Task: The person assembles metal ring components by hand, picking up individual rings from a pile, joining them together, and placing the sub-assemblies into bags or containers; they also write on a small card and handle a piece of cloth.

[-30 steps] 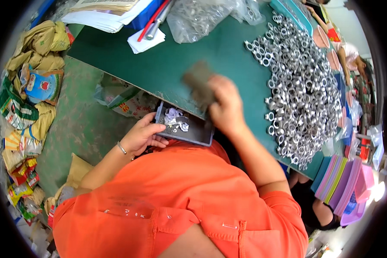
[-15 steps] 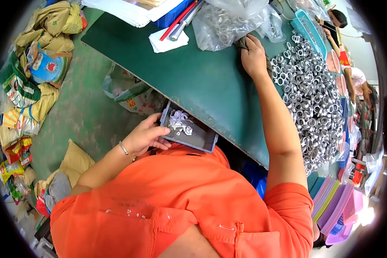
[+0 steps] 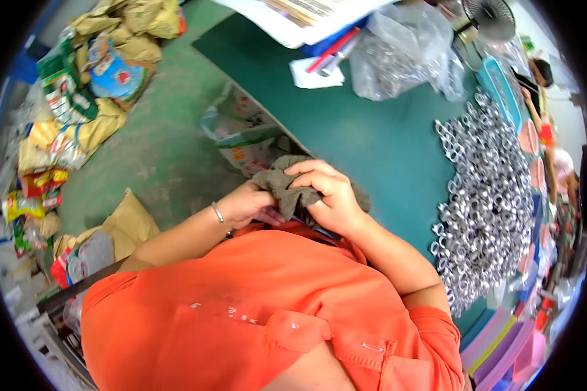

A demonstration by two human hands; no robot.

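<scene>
A crumpled grey-brown rag (image 3: pixel 282 185) is bunched between my two hands, just above my lap at the table's near edge. My right hand (image 3: pixel 331 195) is closed over it from the right, fingers curled into the folds. From the left, my left hand (image 3: pixel 246 204) grips the rag's lower side; its fingertips are partly hidden. A loose part of the rag hangs out past my right hand. The grey drawer at my lap is almost wholly covered by the hands and rag.
On the green table (image 3: pixel 378 140), a large pile of metal rings (image 3: pixel 482 208) lies to the right. Farther back are a clear plastic bag (image 3: pixel 398 52), a red pen (image 3: pixel 332 49) on white paper, and a turquoise basket (image 3: pixel 500 91). Sacks (image 3: pixel 120 78) line the floor at left.
My right hand has brought the rag from beside the plastic bag back to my lap. My left hand has gone from the drawer's edge to the rag. The view has shifted.
</scene>
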